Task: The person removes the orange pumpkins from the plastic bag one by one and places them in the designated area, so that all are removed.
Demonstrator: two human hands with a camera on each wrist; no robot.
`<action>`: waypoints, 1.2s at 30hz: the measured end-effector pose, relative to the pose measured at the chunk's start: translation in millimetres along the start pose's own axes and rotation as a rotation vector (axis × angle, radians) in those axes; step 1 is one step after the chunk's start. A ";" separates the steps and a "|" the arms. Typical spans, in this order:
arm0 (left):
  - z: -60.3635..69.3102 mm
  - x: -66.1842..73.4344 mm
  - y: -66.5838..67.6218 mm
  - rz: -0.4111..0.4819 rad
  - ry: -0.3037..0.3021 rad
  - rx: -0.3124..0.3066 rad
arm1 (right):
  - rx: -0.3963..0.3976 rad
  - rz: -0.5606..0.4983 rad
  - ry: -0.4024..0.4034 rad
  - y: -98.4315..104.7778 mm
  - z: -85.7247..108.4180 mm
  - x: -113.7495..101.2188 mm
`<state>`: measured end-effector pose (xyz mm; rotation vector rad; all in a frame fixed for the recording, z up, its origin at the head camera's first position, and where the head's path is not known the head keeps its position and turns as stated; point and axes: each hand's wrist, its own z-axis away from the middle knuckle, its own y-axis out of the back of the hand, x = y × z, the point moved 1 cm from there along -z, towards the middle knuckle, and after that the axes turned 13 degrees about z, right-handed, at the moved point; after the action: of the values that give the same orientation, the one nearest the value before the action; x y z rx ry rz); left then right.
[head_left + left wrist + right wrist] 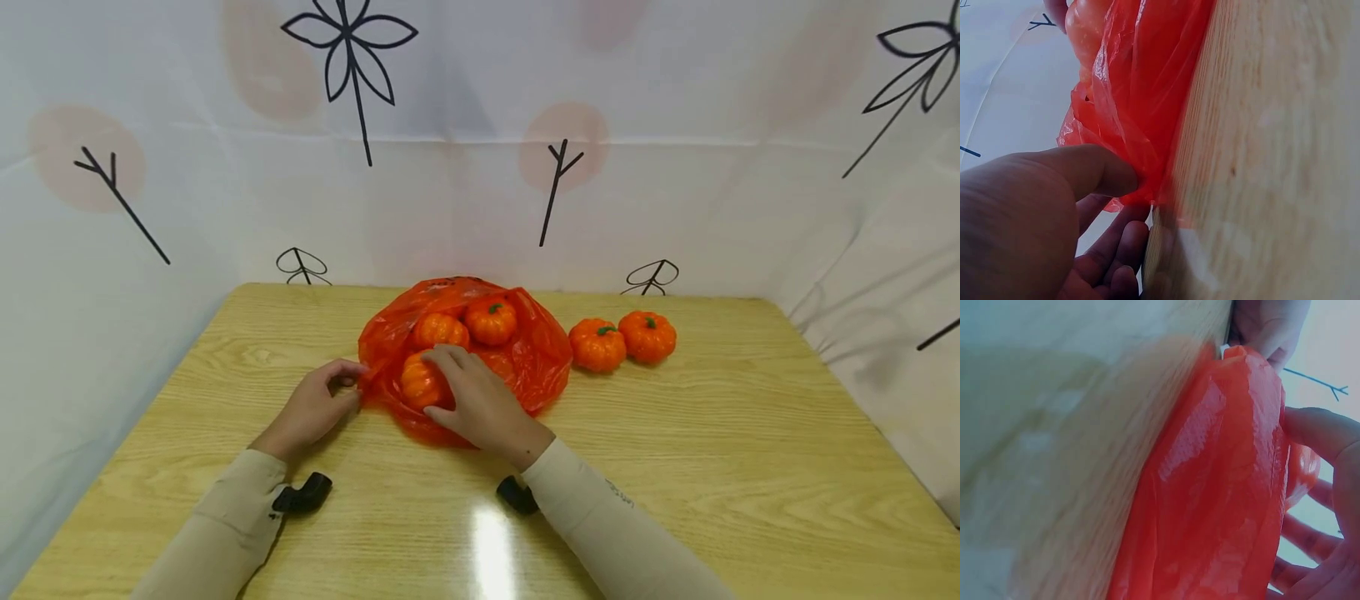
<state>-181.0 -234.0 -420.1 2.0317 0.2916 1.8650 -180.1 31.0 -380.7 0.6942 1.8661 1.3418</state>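
Observation:
A crumpled red plastic bag (543, 358) lies spread on the table with its mouth up and several small orange pumpkins inside. My left hand (311, 408) pinches the bag's left edge between thumb and fingers; in the left wrist view the thumb (1110, 172) presses on the red film. Over the bag's front part, my right hand (483, 408) curls around a pumpkin (422, 381) sitting in the bag. The right wrist view shows that pumpkin (1300, 472) between thumb and fingers, partly behind the film. Two more pumpkins, one with a green stem (491, 321), sit behind it.
Outside the bag, to its right, two orange pumpkins (597, 345) with green stems stand side by side on the wooden table (712, 467). A white patterned cloth (465, 192) hangs behind the table and along its sides. Black curved pieces (302, 493) are at both wrists.

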 end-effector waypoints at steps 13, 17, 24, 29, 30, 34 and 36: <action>1.2 1.2 0.9 -0.003 0.003 -0.007 | -0.028 0.007 -0.032 6.2 4.7 6.6; 1.7 2.4 1.4 0.004 0.005 -0.004 | -0.035 -0.023 -0.043 8.4 6.8 7.4; 1.9 2.0 1.7 0.010 0.002 0.005 | -0.038 -0.057 -0.037 9.4 11.1 11.7; 0.8 0.8 1.0 0.005 0.000 0.007 | -0.032 -0.043 -0.030 9.7 13.3 14.9; 0.5 0.8 0.7 0.005 0.001 0.006 | -0.033 -0.032 -0.027 9.7 13.8 15.6; 0.2 1.5 0.2 0.012 0.011 0.002 | -0.038 -0.006 -0.023 10.7 15.8 17.7; 0.5 2.0 0.3 0.014 0.015 0.003 | -0.043 -0.005 -0.027 11.2 16.4 18.7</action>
<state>-180.4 -233.5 -418.3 2.0278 0.2845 1.8895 -177.8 58.0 -377.9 0.6821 1.8108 1.3592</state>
